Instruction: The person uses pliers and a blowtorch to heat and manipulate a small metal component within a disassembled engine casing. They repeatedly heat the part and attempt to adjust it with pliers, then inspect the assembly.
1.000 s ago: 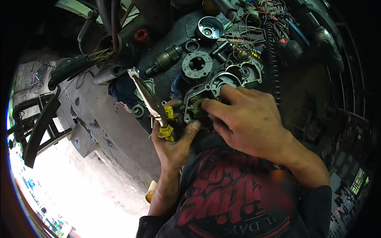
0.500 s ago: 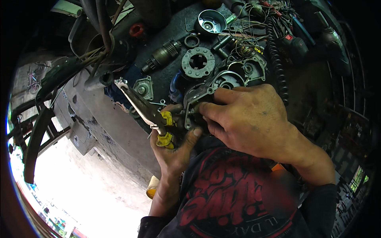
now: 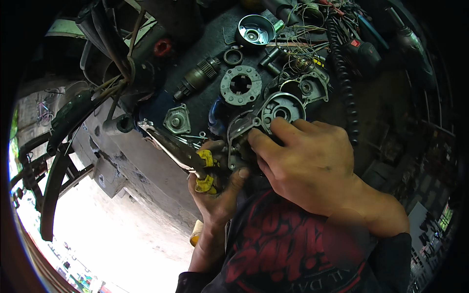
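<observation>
My left hand (image 3: 219,200) is wrapped around a long metal tool with yellow grips (image 3: 168,149), its worn tip pointing up and left. The thumb presses by the lower end of a cast metal housing (image 3: 239,131). My right hand (image 3: 310,163) is closed over the right side of that housing, fingers bent. Its fingertips are partly hidden, so any small piece between them cannot be made out. Just beyond sits a round open metal casing (image 3: 282,108), close to the right knuckles.
On the dark work surface lie a flat ring plate (image 3: 241,85), a geared shaft (image 3: 197,78), a small ring (image 3: 233,56), a metal cup (image 3: 255,30) and a small cover (image 3: 177,118). Tangled wires (image 3: 305,46), a coiled black cable (image 3: 343,73) and a power tool (image 3: 361,52) are at right.
The view has shifted slightly. My right hand has drawn a little back and down, showing more of the round casing. The left hand keeps its grip on the yellow-gripped tool.
</observation>
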Demonstrator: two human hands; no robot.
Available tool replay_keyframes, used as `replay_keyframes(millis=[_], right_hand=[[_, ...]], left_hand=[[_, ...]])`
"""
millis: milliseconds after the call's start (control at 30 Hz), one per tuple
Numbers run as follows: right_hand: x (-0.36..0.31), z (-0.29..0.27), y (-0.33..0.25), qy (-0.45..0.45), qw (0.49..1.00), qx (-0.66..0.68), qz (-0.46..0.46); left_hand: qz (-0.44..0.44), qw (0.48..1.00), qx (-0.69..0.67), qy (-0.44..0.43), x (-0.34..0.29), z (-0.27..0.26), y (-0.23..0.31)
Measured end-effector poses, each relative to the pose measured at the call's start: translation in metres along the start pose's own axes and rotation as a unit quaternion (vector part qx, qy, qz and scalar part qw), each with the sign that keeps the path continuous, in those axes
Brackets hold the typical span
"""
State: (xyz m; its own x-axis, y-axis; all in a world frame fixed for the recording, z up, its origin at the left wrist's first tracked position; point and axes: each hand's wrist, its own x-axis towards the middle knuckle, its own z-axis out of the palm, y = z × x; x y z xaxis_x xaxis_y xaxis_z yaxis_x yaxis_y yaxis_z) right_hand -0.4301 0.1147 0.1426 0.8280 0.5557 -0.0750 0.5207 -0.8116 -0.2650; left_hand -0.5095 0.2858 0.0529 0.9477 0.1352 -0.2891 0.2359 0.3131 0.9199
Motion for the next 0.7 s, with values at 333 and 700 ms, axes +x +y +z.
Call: replay_keyframes(millis=[333, 700], right_hand=[[-0.006, 0.002, -0.014, -0.016, 1.000, -0.012, 0.016], [-0.011, 0.011, -0.007, 0.035, 0.999, 0.019, 0.006]], left_hand=[[0.026, 0.999, 0.032, -0.023, 0.002, -0.009, 0.000], [0.020, 0.994, 0.105, -0.015, 0.003, -0.012, 0.000]])
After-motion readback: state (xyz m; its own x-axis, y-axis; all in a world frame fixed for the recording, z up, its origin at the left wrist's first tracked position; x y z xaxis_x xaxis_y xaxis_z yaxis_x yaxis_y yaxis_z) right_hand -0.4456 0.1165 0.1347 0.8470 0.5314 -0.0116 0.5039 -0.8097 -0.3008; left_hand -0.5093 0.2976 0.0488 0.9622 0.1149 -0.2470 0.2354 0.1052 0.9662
